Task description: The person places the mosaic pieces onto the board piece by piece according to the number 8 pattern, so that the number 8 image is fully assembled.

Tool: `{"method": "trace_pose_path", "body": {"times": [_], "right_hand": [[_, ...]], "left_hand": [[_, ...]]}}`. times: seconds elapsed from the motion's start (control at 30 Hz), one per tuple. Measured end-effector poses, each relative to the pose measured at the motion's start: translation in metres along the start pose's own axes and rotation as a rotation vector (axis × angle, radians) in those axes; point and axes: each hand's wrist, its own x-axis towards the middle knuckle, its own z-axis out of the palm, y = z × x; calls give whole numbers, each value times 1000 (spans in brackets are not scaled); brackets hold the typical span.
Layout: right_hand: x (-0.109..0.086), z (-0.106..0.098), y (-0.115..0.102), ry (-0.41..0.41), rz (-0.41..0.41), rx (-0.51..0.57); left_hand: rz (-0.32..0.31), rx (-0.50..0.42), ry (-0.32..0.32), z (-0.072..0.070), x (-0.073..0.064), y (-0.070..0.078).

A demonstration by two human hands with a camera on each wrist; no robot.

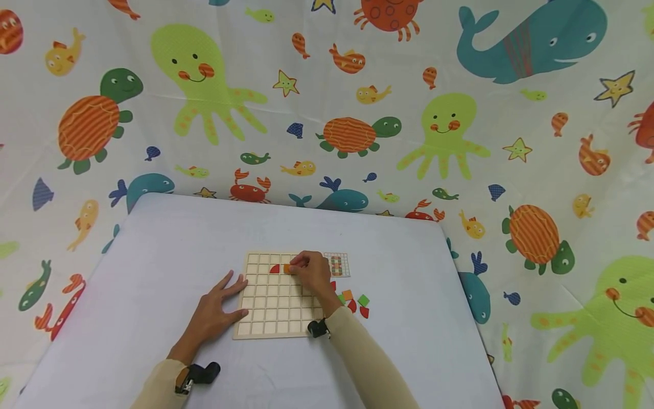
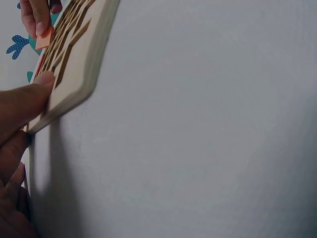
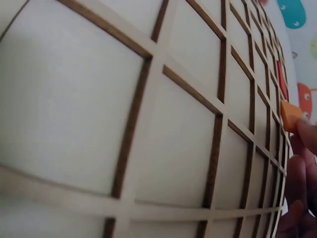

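A wooden grid board (image 1: 271, 311) with square recesses lies on the white table. My right hand (image 1: 313, 274) is over its upper part and pinches an orange square tile (image 3: 290, 116) between thumb and finger, just above or at a recess; whether it touches the board I cannot tell. Left of that tile a red quarter-circle tile (image 1: 275, 268) sits in the grid. My left hand (image 1: 214, 309) rests at the board's left edge with fingers spread, and in the left wrist view its thumb (image 2: 39, 89) lies on the rim.
Right of the board lie several loose tiles, among them a green square (image 1: 363, 299), an orange square (image 1: 347, 295) and a red quarter-circle (image 1: 364, 312). A small pattern card (image 1: 343, 266) lies at the board's upper right. Behind the table (image 1: 409, 341) hangs a sea-animal cloth (image 1: 327, 74).
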Motion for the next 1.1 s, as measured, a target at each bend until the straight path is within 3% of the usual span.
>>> {"method": "trace_pose_path", "body": {"times": [0.43,0.7,1.1], "right_hand": [[2,12,0,3,-5,-136],[0,15,-2,6,-76,-177],[-17,-7,5,3,-116,-86]], "left_hand": [[8,0,1,2,0,-1],[10,7,0,2,0,-2],[22,-11,1,1,0,-3]]}}
